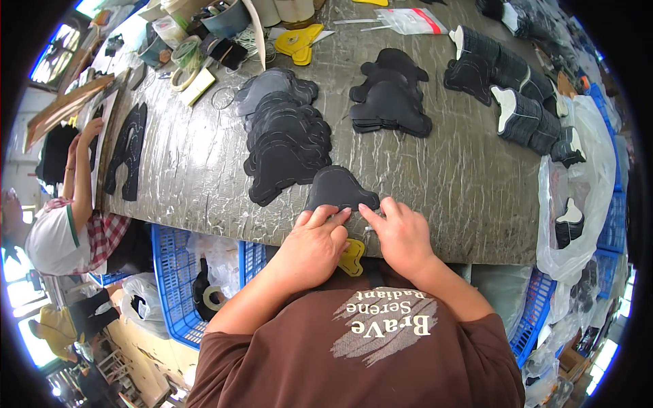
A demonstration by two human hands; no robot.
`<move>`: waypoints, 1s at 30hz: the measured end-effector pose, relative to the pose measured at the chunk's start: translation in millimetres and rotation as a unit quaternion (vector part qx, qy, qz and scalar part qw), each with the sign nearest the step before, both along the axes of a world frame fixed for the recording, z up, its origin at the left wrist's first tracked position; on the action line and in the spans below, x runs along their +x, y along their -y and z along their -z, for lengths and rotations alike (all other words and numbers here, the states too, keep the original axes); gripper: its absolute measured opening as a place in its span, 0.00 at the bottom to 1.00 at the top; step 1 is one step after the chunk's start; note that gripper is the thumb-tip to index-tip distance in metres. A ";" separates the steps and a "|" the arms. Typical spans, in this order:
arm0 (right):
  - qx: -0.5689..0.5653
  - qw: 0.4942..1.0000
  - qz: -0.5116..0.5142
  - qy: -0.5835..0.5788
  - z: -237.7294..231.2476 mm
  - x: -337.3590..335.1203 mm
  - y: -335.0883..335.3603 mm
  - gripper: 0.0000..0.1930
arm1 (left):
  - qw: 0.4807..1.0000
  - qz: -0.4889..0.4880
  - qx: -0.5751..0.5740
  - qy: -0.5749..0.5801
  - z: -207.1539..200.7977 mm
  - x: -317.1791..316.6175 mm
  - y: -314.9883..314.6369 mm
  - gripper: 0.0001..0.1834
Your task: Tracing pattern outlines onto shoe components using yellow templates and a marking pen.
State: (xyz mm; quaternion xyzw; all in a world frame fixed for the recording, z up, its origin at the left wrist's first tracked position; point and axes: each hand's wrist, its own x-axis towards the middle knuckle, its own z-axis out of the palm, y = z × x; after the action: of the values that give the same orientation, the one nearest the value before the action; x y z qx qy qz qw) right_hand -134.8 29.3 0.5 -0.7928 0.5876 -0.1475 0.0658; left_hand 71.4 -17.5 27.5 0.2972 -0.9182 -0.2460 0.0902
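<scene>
At the table's near edge lies a flat black cut piece (pixel 338 188) with a rounded top and flared corners. My left hand (pixel 314 246) has its fingers bent and closed on the piece's lower left edge. On the lower right edge, my right hand (pixel 405 238) presses with index finger and thumb close together. A yellow pattern template (pixel 352 257) shows between my wrists, at the table edge. Just beyond the piece, a fanned stack of similar black pieces (pixel 289 153) carries pale marked lines. Farther right stands a neater pile of plain black pieces (pixel 391 102).
Bundles of black pieces with white edges (pixel 520 115) stand at the right, beside a clear plastic bag (pixel 583 177). Yellow templates (pixel 299 42), tape rolls (pixel 182 78) and pots (pixel 228 19) crowd the back left. Blue crates (pixel 173 285) sit below the table; another person (pixel 78 228) works at left.
</scene>
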 end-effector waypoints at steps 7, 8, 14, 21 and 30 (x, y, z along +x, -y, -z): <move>-0.020 1.000 0.022 -0.007 -0.4 -1.3 -2.0 0.17 | 1.000 -0.006 0.017 -0.004 -2.4 -0.2 1.6 0.07; -0.016 0.998 0.036 0.045 1.4 -5.0 -1.5 0.17 | 0.999 -0.007 0.029 -0.015 -2.4 1.7 3.4 0.06; -0.041 0.972 0.112 0.203 -6.4 -28.3 4.3 0.17 | 0.913 -0.302 0.202 -0.185 4.9 19.5 20.9 0.07; 0.064 0.974 0.029 0.213 -12.0 -14.1 20.5 0.31 | 0.880 -0.353 0.252 -0.192 19.2 1.3 48.6 0.12; 0.061 0.982 0.049 0.171 2.3 -11.4 27.1 0.15 | 0.968 -0.238 -0.059 -0.049 20.8 4.7 34.0 0.25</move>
State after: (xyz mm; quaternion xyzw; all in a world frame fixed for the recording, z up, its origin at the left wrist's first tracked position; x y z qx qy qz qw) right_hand -146.1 2.3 -1.8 -0.7207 0.6137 -0.2479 0.2060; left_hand 76.1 -51.6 6.7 0.4887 -0.8285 -0.1767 0.2086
